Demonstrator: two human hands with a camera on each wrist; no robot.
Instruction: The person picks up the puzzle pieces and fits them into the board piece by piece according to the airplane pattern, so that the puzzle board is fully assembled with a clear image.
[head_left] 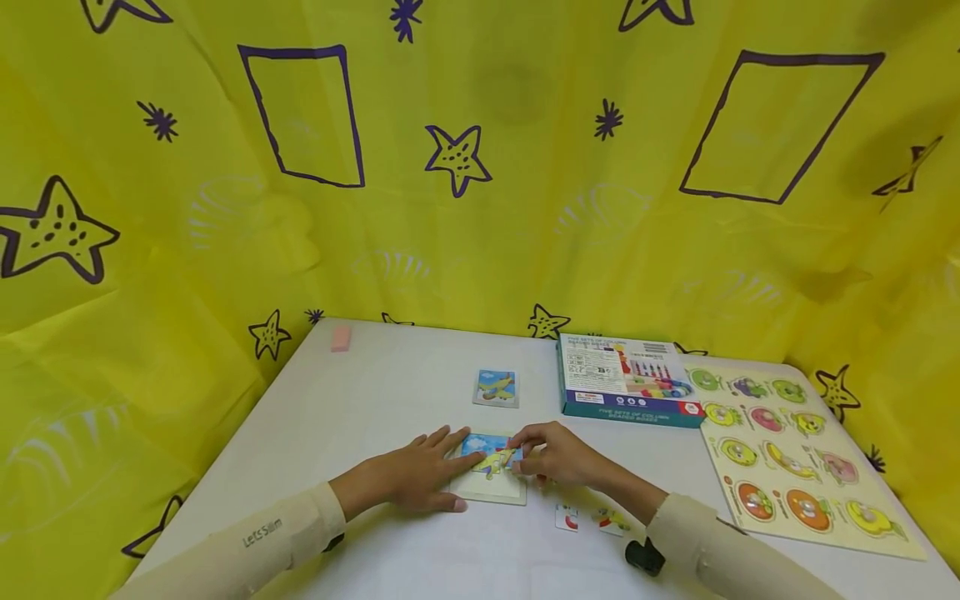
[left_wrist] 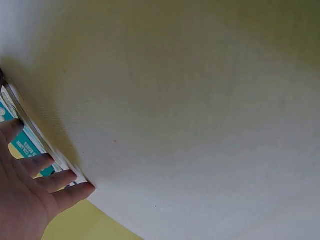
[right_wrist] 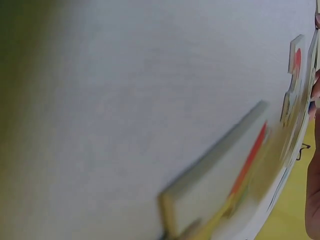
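Observation:
A small jigsaw tray (head_left: 491, 489) lies on the white table, its upper part filled with pieces of a yellow aeroplane on blue sky. My left hand (head_left: 423, 477) rests at the tray's left side with fingers spread, one fingertip on the picture. In the left wrist view, the fingers of the left hand (left_wrist: 30, 192) look straight. At the picture's right edge, my right hand (head_left: 561, 455) pinches a puzzle piece (head_left: 518, 455), mostly covered by the fingers. Two loose pieces, one white and red (head_left: 566, 517) and one green and yellow (head_left: 613, 523), lie nearer me.
Behind the tray is a finished aeroplane picture (head_left: 497, 387). A boxed toy set (head_left: 630, 379) stands to the right, touching or near a wooden fruit board (head_left: 806, 458). A pink block (head_left: 341, 338) sits at the far left. Yellow cloth (head_left: 480, 233) hangs behind the table.

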